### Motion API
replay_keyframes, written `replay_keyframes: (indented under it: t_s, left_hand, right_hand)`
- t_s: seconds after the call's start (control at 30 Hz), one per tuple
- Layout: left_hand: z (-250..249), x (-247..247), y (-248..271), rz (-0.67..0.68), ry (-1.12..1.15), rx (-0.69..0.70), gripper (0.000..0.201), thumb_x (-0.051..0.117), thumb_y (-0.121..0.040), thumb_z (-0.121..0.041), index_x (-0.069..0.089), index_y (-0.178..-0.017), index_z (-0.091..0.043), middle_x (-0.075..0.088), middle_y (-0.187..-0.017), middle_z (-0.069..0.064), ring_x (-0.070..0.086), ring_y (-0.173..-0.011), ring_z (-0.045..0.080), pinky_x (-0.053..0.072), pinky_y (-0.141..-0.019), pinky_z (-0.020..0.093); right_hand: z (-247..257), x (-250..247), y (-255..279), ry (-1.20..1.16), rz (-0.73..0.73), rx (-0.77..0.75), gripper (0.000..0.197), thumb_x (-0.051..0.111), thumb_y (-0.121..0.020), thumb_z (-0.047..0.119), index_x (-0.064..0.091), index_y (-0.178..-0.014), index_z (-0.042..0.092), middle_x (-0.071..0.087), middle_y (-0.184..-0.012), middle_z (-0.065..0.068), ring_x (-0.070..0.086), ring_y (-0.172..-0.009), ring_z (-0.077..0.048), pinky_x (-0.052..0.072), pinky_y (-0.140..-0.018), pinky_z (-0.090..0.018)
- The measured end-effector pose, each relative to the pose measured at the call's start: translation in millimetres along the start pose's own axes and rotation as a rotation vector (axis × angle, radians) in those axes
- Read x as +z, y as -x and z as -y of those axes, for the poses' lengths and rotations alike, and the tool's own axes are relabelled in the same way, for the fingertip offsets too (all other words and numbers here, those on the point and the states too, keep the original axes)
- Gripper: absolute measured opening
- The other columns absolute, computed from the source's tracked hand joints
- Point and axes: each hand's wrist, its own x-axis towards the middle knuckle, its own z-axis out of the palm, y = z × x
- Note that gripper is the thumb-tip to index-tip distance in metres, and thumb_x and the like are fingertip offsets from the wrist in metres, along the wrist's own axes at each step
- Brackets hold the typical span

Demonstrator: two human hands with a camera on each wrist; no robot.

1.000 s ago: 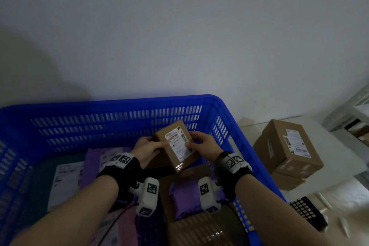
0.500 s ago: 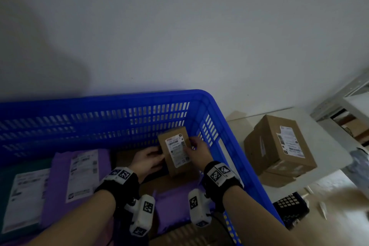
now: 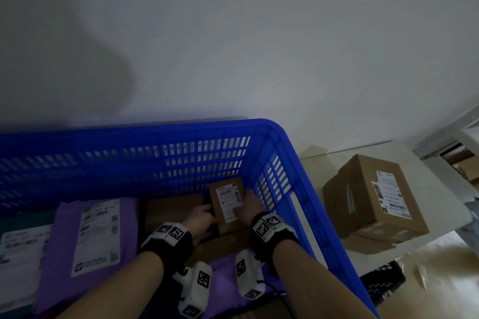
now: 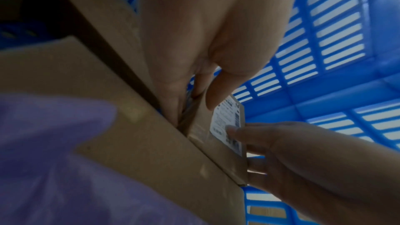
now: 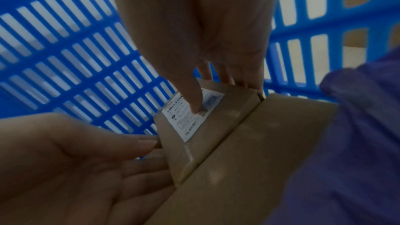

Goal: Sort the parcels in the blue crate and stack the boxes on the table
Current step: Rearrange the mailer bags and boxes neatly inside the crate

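A small brown box [image 3: 228,202] with a white label sits low in the far right corner of the blue crate [image 3: 293,163], on a flat brown box [image 3: 173,206]. My left hand [image 3: 207,212] grips its left side, thumb on the top face [image 4: 216,91]. My right hand [image 3: 243,208] grips the right side, with the thumb pressed on the label [image 5: 192,98]. In the wrist views the small box [image 4: 201,126] [image 5: 194,126] touches the flat box [image 4: 129,117] [image 5: 249,160] beneath it. Two larger brown boxes [image 3: 375,199] stand stacked on the white table [image 3: 440,163] to the right.
Purple mailer bags [image 3: 90,235] with white labels lie in the crate's left and middle, one [image 4: 54,160] [image 5: 357,143] close under my wrists. A black slotted crate [image 3: 383,280] sits on the floor below the table. A white shelf unit [image 3: 456,145] stands at far right.
Both hands have lowered the small box from above the parcels down into the crate's far right corner, onto the flat box. The grip has stayed the same.
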Motion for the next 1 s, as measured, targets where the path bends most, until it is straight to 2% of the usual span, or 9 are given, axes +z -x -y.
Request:
replay_keyframes:
  t_s: [0.07, 0.2, 0.3, 0.4, 0.53, 0.67, 0.73, 0.8, 1.0]
  left_hand:
    - [3.2, 1.1, -5.3, -0.012, 0.020, -0.024, 0.034, 0.046, -0.091, 0.008, 0.053, -0.123, -0.001, 0.064, -0.113, 0.017, 0.059, -0.110, 0.033, 0.051, -0.083, 0.037]
    - [4.3, -0.5, -6.9, -0.002, 0.044, -0.041, 0.036, 0.044, -0.092, 0.010, 0.049, -0.127, 0.002, 0.064, -0.096, 0.013, 0.060, -0.086, 0.025, 0.051, -0.061, 0.029]
    - [3.1, -3.6, -8.0, 0.018, 0.051, -0.065, 0.044, 0.042, -0.093, 0.009, 0.044, -0.136, -0.002, 0.062, -0.104, 0.014, 0.059, -0.087, 0.023, 0.050, -0.066, 0.029]
    - [2.8, -3.8, -8.1, 0.054, 0.068, -0.084, 0.043, 0.040, -0.093, 0.008, 0.049, -0.133, -0.007, 0.063, -0.094, 0.007, 0.058, -0.085, 0.019, 0.049, -0.069, 0.029]
    - [-2.1, -9.6, -4.4, -0.009, -0.032, -0.053, 0.042, 0.041, -0.095, 0.004, 0.047, -0.135, -0.006, 0.059, -0.119, 0.013, 0.055, -0.107, 0.024, 0.044, -0.089, 0.033]
    - [-5.0, -39.9, 5.1, -0.210, -0.057, 0.060, 0.024, 0.041, -0.094, 0.007, 0.059, -0.110, 0.001, 0.059, -0.106, 0.012, 0.058, -0.079, 0.020, 0.052, -0.063, 0.018]
    - [-1.5, -62.5, 8.8, -0.300, -0.153, 0.092, 0.030, 0.045, -0.092, 0.004, 0.058, -0.119, -0.001, 0.057, -0.126, 0.013, 0.060, -0.100, 0.029, 0.052, -0.082, 0.023]
    - [6.1, -79.7, 15.1, -0.356, -0.270, 0.068, 0.039, 0.047, -0.092, -0.001, 0.051, -0.132, -0.002, 0.051, -0.137, 0.017, 0.052, -0.121, 0.033, 0.043, -0.099, 0.030]
    - [9.5, -93.5, 25.5, -0.421, -0.386, 0.035, 0.048, 0.038, -0.094, -0.002, 0.038, -0.142, -0.001, 0.039, -0.147, 0.017, 0.044, -0.129, 0.034, 0.037, -0.103, 0.031]
  right_hand:
    - [-0.4, 0.0, -5.1, 0.043, 0.029, 0.010, 0.048, 0.059, -0.090, 0.018, 0.038, -0.132, 0.007, 0.052, -0.133, -0.014, 0.054, -0.121, -0.029, 0.048, -0.096, -0.037]
    - [2.6, 1.4, -13.5, 0.169, 0.049, 0.039, 0.045, 0.056, -0.092, 0.020, 0.042, -0.131, 0.004, 0.053, -0.133, -0.016, 0.054, -0.120, -0.030, 0.048, -0.093, -0.037]
    - [0.0, 1.9, -18.1, 0.266, 0.049, 0.062, 0.034, 0.047, -0.096, 0.016, 0.046, -0.127, 0.002, 0.054, -0.132, -0.017, 0.056, -0.118, -0.030, 0.049, -0.091, -0.035]
    - [-1.4, 0.3, -19.6, 0.289, 0.062, 0.073, 0.032, 0.048, -0.095, 0.016, 0.049, -0.124, 0.002, 0.055, -0.130, -0.015, 0.057, -0.116, -0.028, 0.049, -0.087, -0.031]
    - [9.8, -6.9, -11.4, 0.312, 0.025, 0.024, 0.030, 0.046, -0.096, 0.015, 0.049, -0.123, 0.003, 0.056, -0.129, -0.015, 0.057, -0.116, -0.028, 0.048, -0.085, -0.031]
    - [33.8, -13.3, -5.0, 0.153, -0.027, -0.088, 0.029, 0.048, -0.092, 0.016, 0.054, -0.117, 0.001, 0.058, -0.121, -0.018, 0.058, -0.111, -0.033, 0.048, -0.086, -0.036]
    - [45.0, -8.2, -9.7, 0.043, 0.057, -0.166, 0.024, 0.055, -0.089, 0.016, 0.061, -0.105, -0.001, 0.061, -0.106, -0.021, 0.061, -0.100, -0.028, 0.049, -0.086, -0.036]
    - [52.1, 3.8, -14.0, -0.009, 0.162, -0.171, 0.026, 0.061, -0.086, 0.018, 0.064, -0.103, -0.002, 0.062, -0.101, -0.016, 0.059, -0.092, -0.022, 0.050, -0.084, -0.034]
    - [65.7, 33.4, -22.6, -0.026, 0.303, -0.136, 0.050, 0.065, -0.083, 0.031, 0.058, -0.124, 0.004, 0.060, -0.125, -0.015, 0.058, -0.112, -0.031, 0.047, -0.101, -0.042]
